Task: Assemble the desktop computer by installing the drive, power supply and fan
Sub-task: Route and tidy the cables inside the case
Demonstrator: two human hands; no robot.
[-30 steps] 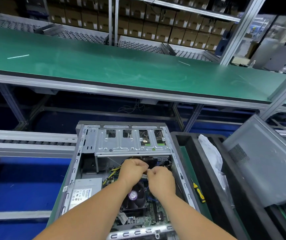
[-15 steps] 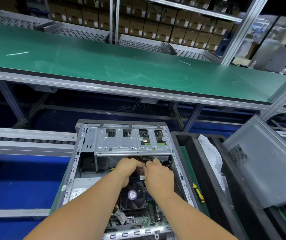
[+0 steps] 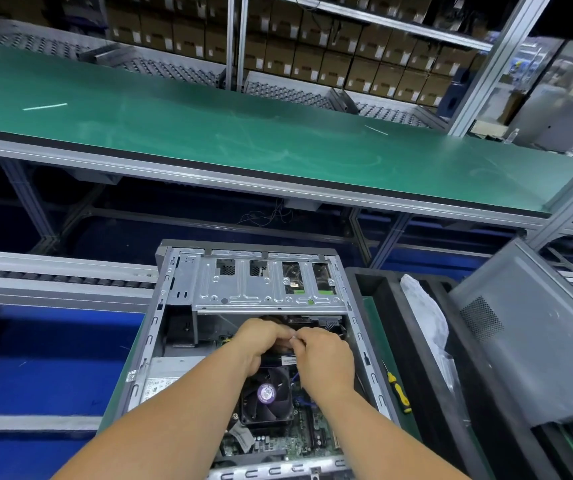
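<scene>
A factory assembly area, with a long green desk (image 3: 209, 133) crossing the upper half of the view and shelves of brown cardboard boxes (image 3: 313, 60) behind it at 12 o'clock. Below, at 6 o'clock, an open grey computer case (image 3: 174, 282) lies on its side with its interior facing up. A silver metal drive cage (image 3: 264, 289) spans the far end of the case. A black cooling fan (image 3: 267, 396) with a round purple label sits on the motherboard (image 3: 299, 441) near the middle, and the power supply (image 3: 170, 375), bearing a white label, sits at 9 o'clock from the fan.

Both bare forearms reach in from the bottom edge. The left hand (image 3: 261, 344) and right hand (image 3: 326, 358) meet just beyond the fan, under the drive cage, fingers curled and touching around something small; what they pinch cannot be made out.

At 3 o'clock from the case, a yellow-handled screwdriver (image 3: 397, 393) lies beside a black tray (image 3: 375, 289) holding white plastic wrap (image 3: 423, 306). A grey side panel (image 3: 538, 341) leans further right.
</scene>
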